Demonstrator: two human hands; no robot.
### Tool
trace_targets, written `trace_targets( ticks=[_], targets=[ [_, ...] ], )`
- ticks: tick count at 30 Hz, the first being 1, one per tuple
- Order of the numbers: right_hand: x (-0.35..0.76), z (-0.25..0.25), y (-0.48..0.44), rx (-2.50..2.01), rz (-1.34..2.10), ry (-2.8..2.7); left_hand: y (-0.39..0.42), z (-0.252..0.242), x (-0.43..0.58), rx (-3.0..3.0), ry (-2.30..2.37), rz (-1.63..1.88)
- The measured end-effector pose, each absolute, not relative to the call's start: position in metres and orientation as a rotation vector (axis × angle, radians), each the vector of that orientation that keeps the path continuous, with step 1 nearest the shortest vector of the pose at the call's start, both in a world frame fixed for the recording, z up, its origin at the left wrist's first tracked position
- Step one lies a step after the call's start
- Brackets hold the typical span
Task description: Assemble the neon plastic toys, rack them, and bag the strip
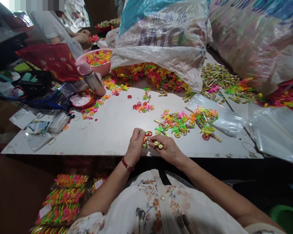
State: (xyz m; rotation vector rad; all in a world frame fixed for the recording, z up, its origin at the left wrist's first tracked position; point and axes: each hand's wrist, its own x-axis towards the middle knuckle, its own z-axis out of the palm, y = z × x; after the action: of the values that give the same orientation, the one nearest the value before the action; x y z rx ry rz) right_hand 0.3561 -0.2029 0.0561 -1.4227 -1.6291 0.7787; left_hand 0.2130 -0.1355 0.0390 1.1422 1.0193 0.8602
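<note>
Near the table's front edge, my left hand [134, 147] is closed around a small plastic wheeled toy [145, 142] in orange, green and red, partly hidden by the fingers. My right hand [169, 150] pinches a couple of short printed tubes [158, 144], their pale round ends showing. The fingertips of both hands almost meet, with a tube end against the toy. Just beyond the right hand lies a pile of similar bright wheeled toys [177, 123], several with tubes. A smaller cluster of toys [143, 107] sits further back.
A large white-and-blue sack [161, 35] spills toys at the back. Printed tubes [217, 78] are heaped right of it, beside clear plastic bags [217, 115]. A bottle [92, 79], pink basin [104, 67] and red basket [83, 103] stand left. A co-worker's hands [83, 35] handle toys behind.
</note>
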Motion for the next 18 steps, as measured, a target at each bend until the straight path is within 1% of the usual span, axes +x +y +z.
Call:
trace_targets(
  ticks=[4, 7, 9, 11, 15, 16, 18],
  targets=[
    [0.350, 0.054, -0.215, -1.452, 0.773, -1.654, -0.141, 0.036, 0.216, 1.226, 1.044, 0.915],
    [0.367, 0.056, -0.219, -1.495, 0.718, -1.636, -0.143, 0.036, 0.225, 1.224, 0.976, 0.928],
    [0.392, 0.060, -0.219, -1.577, 0.564, -1.562, -0.141, 0.036, 0.232, 1.185, 0.961, 0.953],
    [0.424, 0.066, -0.219, -1.704, 0.328, -1.481, -0.137, 0.034, 0.238, 1.216, 1.033, 0.962],
    [0.469, 0.070, -0.220, -2.072, -0.122, -1.382, -0.122, 0.028, 0.243, 1.450, 1.137, 0.923],
    [0.470, 0.068, -0.219, -2.122, -0.172, -1.388, -0.117, 0.027, 0.244, 1.513, 1.110, 0.932],
    [0.456, 0.059, -0.217, -2.129, -0.149, -1.500, -0.105, 0.027, 0.251, 1.681, 1.020, 0.966]
  ],
)
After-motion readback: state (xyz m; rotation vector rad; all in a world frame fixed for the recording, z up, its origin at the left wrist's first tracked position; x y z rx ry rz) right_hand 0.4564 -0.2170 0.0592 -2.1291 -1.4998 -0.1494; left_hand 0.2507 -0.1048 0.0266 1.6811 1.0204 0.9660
